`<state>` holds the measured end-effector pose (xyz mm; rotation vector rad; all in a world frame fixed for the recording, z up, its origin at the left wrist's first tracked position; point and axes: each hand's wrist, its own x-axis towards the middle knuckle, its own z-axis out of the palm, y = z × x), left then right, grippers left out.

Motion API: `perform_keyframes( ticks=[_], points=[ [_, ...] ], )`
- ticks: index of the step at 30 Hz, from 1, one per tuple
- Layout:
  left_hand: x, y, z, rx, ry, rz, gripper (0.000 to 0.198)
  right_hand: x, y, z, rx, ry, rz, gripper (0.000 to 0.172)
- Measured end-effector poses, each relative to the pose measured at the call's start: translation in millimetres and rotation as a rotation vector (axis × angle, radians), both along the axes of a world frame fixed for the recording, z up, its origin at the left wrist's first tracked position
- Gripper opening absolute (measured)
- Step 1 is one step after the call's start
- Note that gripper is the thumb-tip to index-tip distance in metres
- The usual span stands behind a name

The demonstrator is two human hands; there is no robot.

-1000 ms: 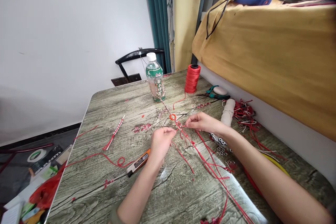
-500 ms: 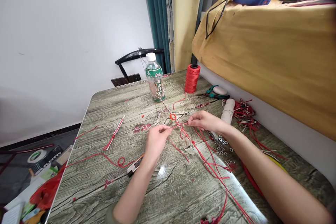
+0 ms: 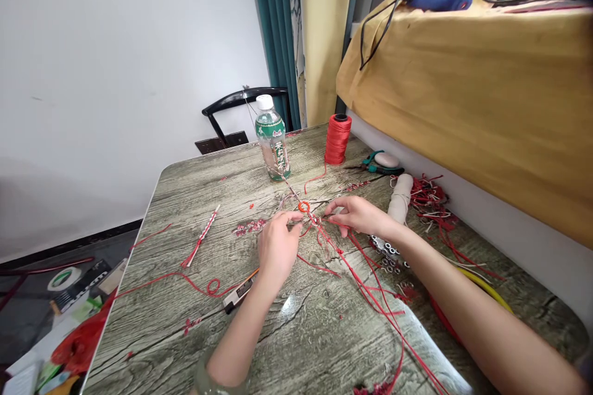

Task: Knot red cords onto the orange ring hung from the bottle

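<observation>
At the left side of the work, left hand (image 3: 279,241) with fingers bent and a small opening between thumb and forefinger; cannot tell whether grasping any thread. On the opposite side, right hand (image 3: 359,215), fingertips curled close to the knotting; again, cannot tell whether pinching a loose end. Between both hands, at the middle of the wood-patterned table (image 3: 152,321), red cords (image 3: 353,270), thin, smooth and bright. Look tightly gathered near the fingers, with some pale spots among the red, then run as a narrow bundle to a small knot (image 3: 340,251), and after this spread in loose strands toward the near right. At the far end of the cords, an orange-red ring (image 3: 308,208), joined by a thin line (image 3: 291,189) to a bottle (image 3: 273,142) with green label and white cap. Right of this, upright, a red thread spool (image 3: 337,141). Further outward, a utility knife (image 3: 237,296), partly covered by the left forearm (image 3: 245,327); to the left, a red-and-white braid (image 3: 202,236); beside the right forearm (image 3: 463,296), small metal rings (image 3: 391,248) and a whitish roll (image 3: 401,197).
</observation>
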<state>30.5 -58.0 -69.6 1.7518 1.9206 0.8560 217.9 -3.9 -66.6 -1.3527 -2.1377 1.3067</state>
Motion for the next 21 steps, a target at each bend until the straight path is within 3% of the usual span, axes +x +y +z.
perform_keyframes(
  ticks=[6, 9, 15, 21],
  points=[
    [9, 16, -19.3, -0.059, -0.184, -0.053, 0.017, -7, -4, -9.2, 0.104, -0.029, 0.023, 0.035],
    [10, 19, -24.5, -0.050, -0.279, -0.051, 0.015, -11, -5, -12.5, 0.131, -0.022, 0.044, 0.031],
    [13, 20, -28.5, -0.203, -0.588, -0.052, 0.018, -11, -2, -13.5, 0.182, -0.007, 0.064, 0.027],
    [15, 17, -24.8, -0.261, -0.723, -0.092, 0.015, -2, 3, -9.4, 0.052, 0.015, 0.167, 0.020]
  ],
)
